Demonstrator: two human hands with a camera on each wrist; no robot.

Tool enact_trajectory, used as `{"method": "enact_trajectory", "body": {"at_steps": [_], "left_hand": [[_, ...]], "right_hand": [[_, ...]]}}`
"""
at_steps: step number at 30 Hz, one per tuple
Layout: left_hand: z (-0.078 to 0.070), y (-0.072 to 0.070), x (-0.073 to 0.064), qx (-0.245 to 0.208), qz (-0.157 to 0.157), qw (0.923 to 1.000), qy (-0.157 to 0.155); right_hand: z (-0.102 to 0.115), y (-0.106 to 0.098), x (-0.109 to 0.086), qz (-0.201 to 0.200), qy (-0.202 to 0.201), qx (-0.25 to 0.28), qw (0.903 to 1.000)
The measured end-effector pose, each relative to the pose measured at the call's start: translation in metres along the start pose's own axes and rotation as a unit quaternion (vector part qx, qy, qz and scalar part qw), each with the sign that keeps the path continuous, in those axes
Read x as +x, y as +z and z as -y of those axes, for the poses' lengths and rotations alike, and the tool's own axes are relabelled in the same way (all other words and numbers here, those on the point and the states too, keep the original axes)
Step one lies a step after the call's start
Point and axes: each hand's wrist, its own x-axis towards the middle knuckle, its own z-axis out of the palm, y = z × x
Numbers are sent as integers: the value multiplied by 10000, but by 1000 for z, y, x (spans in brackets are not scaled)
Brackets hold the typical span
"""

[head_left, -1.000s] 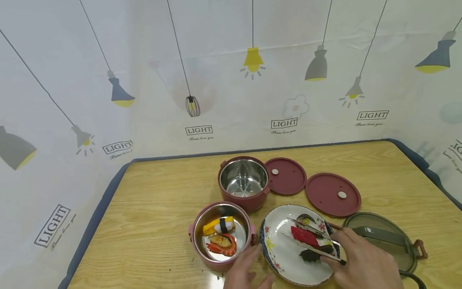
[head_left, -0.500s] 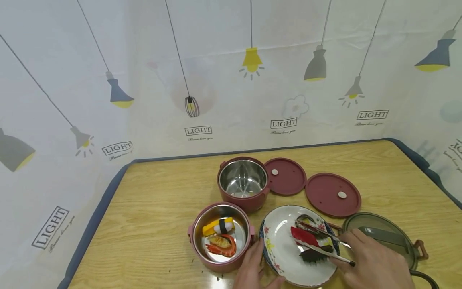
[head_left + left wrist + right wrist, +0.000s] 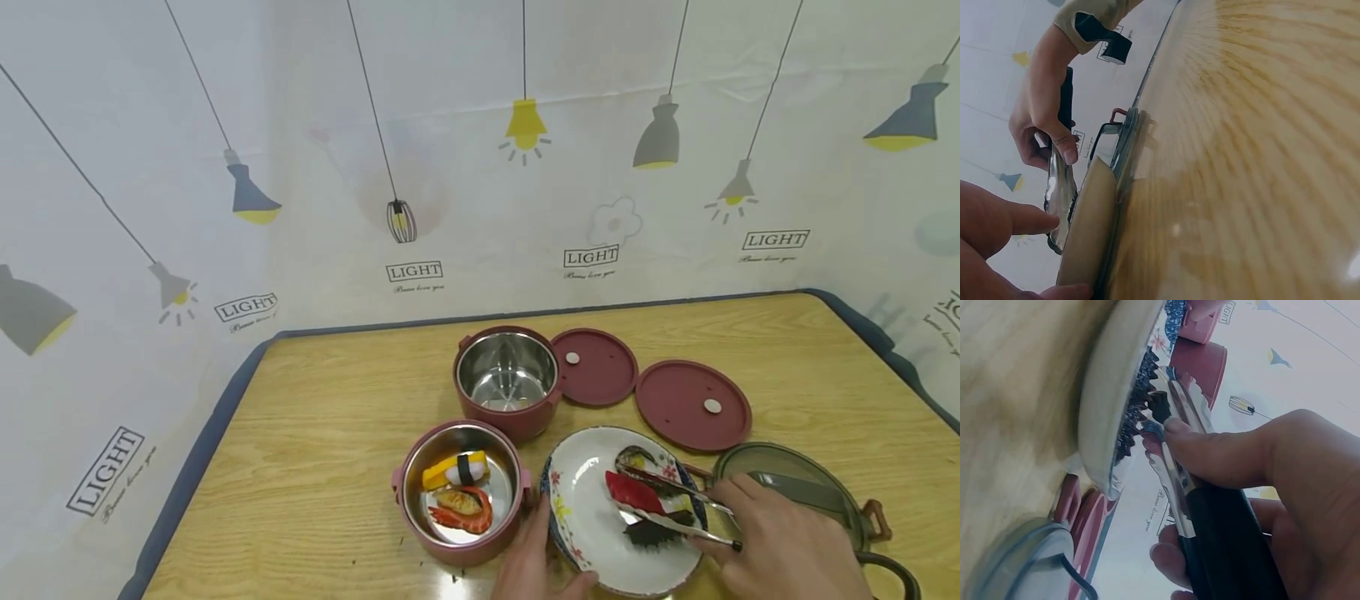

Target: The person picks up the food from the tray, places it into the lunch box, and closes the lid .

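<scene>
My right hand [image 3: 780,542] grips black-handled metal tongs [image 3: 716,540] over the white floral plate [image 3: 588,517]. The two arms of the tongs lie on either side of a red-topped sushi piece [image 3: 633,490]. Beside it on the plate are a dark, jagged-edged piece [image 3: 648,532] and a brownish round piece at the back. My left hand [image 3: 534,554] touches the plate's left rim, with its fingers along the side and its thumb at the front edge. In the left wrist view, a left finger [image 3: 1032,219] extends across the rim.
Left of the plate stands a pink pot [image 3: 405,492] holding a yellow sushi piece [image 3: 454,470] and a shrimp sushi piece [image 3: 461,508]. Behind it is another steel-lined pot [image 3: 517,425]. Two maroon lids [image 3: 678,417] lie behind the plate. A greenish glass lid [image 3: 780,458] is at the right.
My left hand has moved right, onto the plate's rim. My right hand has shifted slightly right with the tongs, whose tips have drawn back closer to the red sushi piece.
</scene>
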Motion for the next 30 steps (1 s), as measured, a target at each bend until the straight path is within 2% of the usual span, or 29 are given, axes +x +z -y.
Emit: {"method": "enact_trajectory", "body": {"at_steps": [5,12,19,24,30], "left_hand": [[2,2,3,-15,-107,9997,229],[5,6,8,-74,-183,9998,-5],[8,7,13,-176,-38,9995,-247],[3,5,12,-76,-77,9996,-255],[5,4,11,-85,-39,9999,-100]], "right_hand": [[0,-6,4,11,-145,-136,9998],[3,-11,11,-95,-449,-397,9982],[8,-15,18,261,-483,-470,9974],[9,-14,19,421,-498,-445,9969],[8,-12,18,333,-535,-427,9971]]}}
